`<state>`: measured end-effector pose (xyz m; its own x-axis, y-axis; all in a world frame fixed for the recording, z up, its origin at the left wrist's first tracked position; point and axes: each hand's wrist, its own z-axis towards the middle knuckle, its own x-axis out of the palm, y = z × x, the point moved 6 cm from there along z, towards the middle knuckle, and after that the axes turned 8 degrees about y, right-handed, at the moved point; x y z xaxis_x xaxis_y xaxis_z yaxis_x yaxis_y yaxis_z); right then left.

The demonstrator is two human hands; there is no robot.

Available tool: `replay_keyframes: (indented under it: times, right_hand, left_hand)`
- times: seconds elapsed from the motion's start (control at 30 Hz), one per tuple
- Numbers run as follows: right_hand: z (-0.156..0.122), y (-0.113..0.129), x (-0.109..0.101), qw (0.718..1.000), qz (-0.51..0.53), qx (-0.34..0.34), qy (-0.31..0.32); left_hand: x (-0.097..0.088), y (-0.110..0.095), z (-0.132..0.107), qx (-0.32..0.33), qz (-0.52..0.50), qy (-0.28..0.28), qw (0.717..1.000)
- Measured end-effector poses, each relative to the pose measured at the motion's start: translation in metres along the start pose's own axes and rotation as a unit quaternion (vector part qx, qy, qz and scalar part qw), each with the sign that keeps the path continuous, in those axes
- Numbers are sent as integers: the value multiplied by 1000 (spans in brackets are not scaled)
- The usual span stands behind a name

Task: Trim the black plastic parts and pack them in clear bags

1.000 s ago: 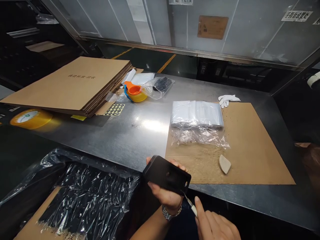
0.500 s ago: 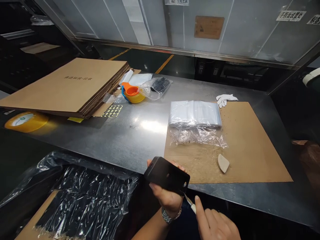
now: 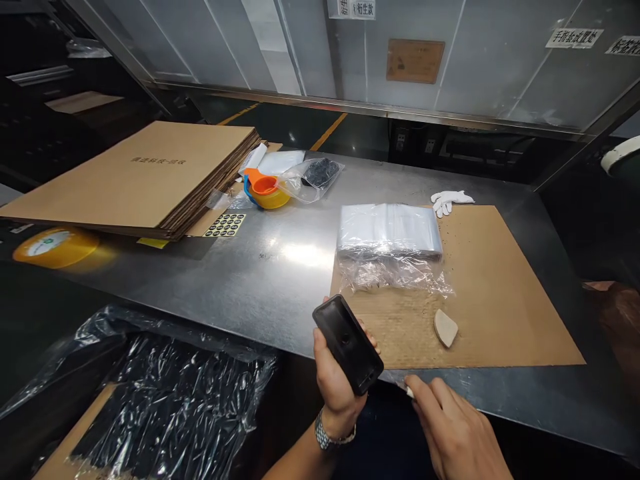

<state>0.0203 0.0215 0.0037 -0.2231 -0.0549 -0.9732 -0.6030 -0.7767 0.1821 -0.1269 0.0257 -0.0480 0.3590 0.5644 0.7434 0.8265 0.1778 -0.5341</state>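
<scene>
My left hand (image 3: 336, 383), with a watch at its wrist, is wrapped round a black rectangular plastic shell (image 3: 350, 347). The shell has rounded corners, a raised rim and a small round mark near its middle; its recessed side faces me. To the right, my right hand (image 3: 453, 420) is closed on a small white-handled knife (image 3: 409, 391). Its short blade points left, apart from the shell, and most of the handle is hidden by my fingers. A tan wedge-shaped block (image 3: 445, 329) lies on the cardboard sheet (image 3: 500, 300) beyond my right hand.
Clear plastic bags (image 3: 390, 230) lie stacked on the cardboard. Behind sits a white glove (image 3: 451, 200). At left are flat cartons (image 3: 165, 173), yellow tape (image 3: 55, 248), an orange-and-yellow tape roll (image 3: 270, 193) and a sticker sheet (image 3: 225, 225). Black plastic-wrapped pieces (image 3: 175, 400) fill a box below the table edge.
My left hand has turned the shell so its recessed side now faces me, and shifted it slightly right. My right hand has drawn the knife away to the right, off the shell.
</scene>
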Motion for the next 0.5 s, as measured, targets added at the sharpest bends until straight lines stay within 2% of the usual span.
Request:
replay_keyframes:
  times: [0.17, 0.33, 0.5]
  right_hand:
    - [1, 1, -7, 999, -19, 15, -27]
    - [0, 0, -8, 999, -39, 21, -7]
    - [-2, 2, -12, 999, -48, 17, -15]
  left_hand:
    - [1, 5, 0, -36, -2, 16, 999]
    - [4, 4, -1, -16, 0, 47, 999]
    - [9, 2, -2, 8, -2, 67, 998]
